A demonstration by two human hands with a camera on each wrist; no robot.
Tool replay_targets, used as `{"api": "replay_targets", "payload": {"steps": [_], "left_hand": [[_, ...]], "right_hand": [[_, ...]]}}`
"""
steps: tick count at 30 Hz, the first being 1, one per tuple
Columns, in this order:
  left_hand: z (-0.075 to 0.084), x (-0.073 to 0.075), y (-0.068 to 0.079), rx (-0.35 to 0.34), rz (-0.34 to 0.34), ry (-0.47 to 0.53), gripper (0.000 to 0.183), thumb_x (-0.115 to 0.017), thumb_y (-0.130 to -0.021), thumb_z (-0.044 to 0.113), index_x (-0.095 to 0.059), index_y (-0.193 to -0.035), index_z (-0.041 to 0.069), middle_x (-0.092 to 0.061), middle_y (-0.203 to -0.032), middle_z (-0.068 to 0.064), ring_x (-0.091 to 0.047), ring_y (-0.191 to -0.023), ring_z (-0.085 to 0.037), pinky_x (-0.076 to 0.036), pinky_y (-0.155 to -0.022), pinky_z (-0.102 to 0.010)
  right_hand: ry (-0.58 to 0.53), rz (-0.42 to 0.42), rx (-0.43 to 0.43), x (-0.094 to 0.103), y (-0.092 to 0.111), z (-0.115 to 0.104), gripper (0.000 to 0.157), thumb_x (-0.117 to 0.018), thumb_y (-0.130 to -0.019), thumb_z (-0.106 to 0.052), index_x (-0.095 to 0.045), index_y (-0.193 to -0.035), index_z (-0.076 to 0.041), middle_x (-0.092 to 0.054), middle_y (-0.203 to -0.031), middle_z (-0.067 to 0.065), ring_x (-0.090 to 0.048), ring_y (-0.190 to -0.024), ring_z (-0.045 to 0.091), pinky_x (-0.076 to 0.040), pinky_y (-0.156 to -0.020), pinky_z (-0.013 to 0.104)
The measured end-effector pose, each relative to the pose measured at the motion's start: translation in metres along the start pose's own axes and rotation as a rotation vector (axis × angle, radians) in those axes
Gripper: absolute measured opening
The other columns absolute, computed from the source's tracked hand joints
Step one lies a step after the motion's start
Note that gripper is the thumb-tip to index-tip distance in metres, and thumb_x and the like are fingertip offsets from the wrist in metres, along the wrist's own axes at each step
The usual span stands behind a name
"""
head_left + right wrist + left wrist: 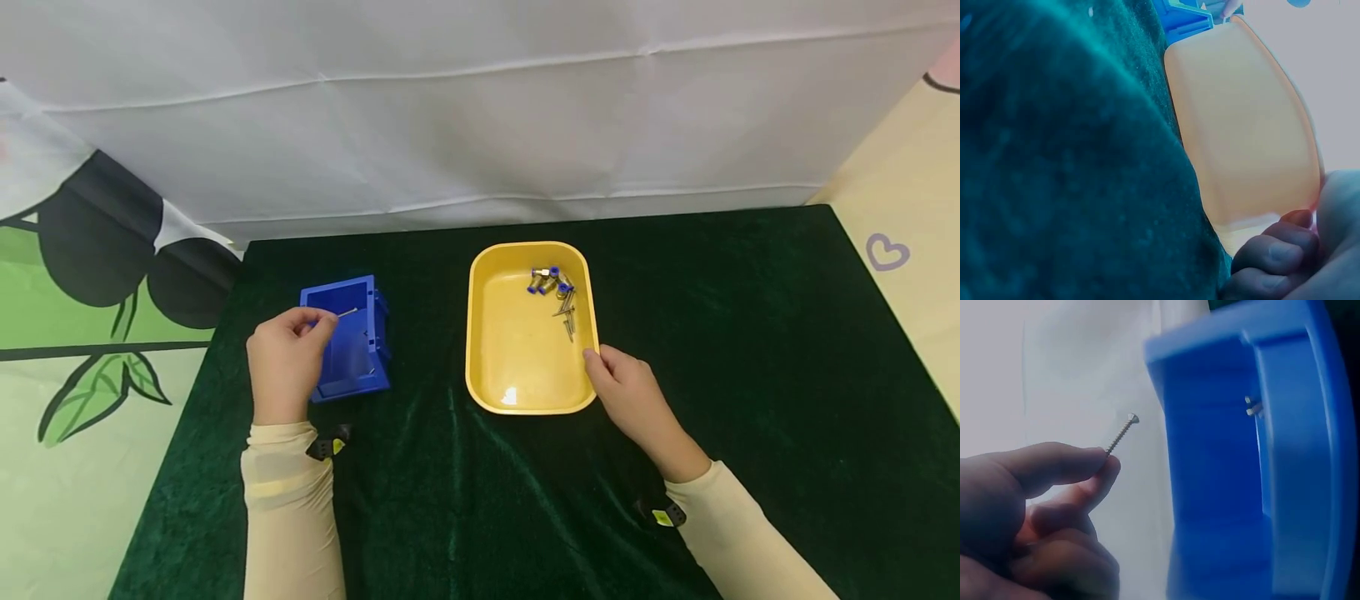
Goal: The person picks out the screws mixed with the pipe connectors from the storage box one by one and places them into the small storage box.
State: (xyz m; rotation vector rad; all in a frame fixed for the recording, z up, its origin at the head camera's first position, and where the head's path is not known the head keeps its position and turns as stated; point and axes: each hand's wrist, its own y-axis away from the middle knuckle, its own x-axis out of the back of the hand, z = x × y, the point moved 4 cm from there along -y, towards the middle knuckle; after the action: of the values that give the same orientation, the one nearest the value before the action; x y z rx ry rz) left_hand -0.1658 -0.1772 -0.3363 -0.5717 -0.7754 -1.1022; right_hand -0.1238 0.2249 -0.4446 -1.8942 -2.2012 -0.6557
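Note:
Between thumb and forefinger my left hand [285,367] pinches a thin metal screw [1121,435], its head pointing up and away from the fingertips. That hand is at the left side of a blue plastic bin [347,360], and the screw overlaps the bin in the head view. A few small metal pieces [1252,407] show inside the bin. My right hand [628,392] grips the lower right rim of a yellow tray [510,350], thumb on top and fingers curled beneath. Several screws [569,322] lie along the tray's right side, below brass fittings with blue ends [551,280].
A dark green velvet cloth [442,492] covers the table, with creases near the front. The blue bin stands left of the yellow tray, with a strip of cloth between them. A white sheet [480,142] hangs behind the table's back edge.

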Motion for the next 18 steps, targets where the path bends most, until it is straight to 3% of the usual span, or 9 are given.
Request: {"api": "replay_targets", "payload": {"steps": [8,12,18], "left_hand": [[-0.0054,-0.0014,-0.0030,-0.016,-0.082,-0.099,0.034,-0.058,-0.100,0.034,-0.074,-0.111,0.007,-0.058,-0.079,-0.012,-0.050,-0.078,-0.025,-0.040,-0.054,-0.030],[-0.0047,-0.0017,-0.0027,-0.019,-0.101,-0.099,0.032,-0.059,-0.099,0.034,-0.074,-0.109,0.007,-0.056,-0.078,-0.012,-0.049,-0.077,-0.025,-0.040,-0.055,-0.031],[-0.0025,-0.0045,-0.0006,-0.037,-0.148,-0.048,0.041,-0.059,-0.098,0.045,-0.073,-0.108,0.008,-0.051,-0.074,-0.011,-0.047,-0.073,-0.024,-0.038,-0.056,-0.032]], "right_hand": [[-0.002,0.006,-0.006,0.0005,0.0005,0.0000,0.035,-0.042,-0.106,-0.039,-0.063,-0.114,-0.012,-0.059,-0.080,0.010,-0.054,-0.058,0.028,-0.044,-0.051,0.030],[0.000,0.008,-0.008,0.0008,0.0000,0.0002,0.036,-0.042,-0.105,-0.039,-0.063,-0.113,-0.012,-0.060,-0.080,0.009,-0.054,-0.059,0.028,-0.044,-0.052,0.030],[-0.005,0.002,0.001,0.0005,-0.0002,-0.0009,0.035,-0.042,-0.106,-0.039,-0.064,-0.112,-0.012,-0.061,-0.079,0.008,-0.054,-0.057,0.028,-0.044,-0.051,0.030]]}}
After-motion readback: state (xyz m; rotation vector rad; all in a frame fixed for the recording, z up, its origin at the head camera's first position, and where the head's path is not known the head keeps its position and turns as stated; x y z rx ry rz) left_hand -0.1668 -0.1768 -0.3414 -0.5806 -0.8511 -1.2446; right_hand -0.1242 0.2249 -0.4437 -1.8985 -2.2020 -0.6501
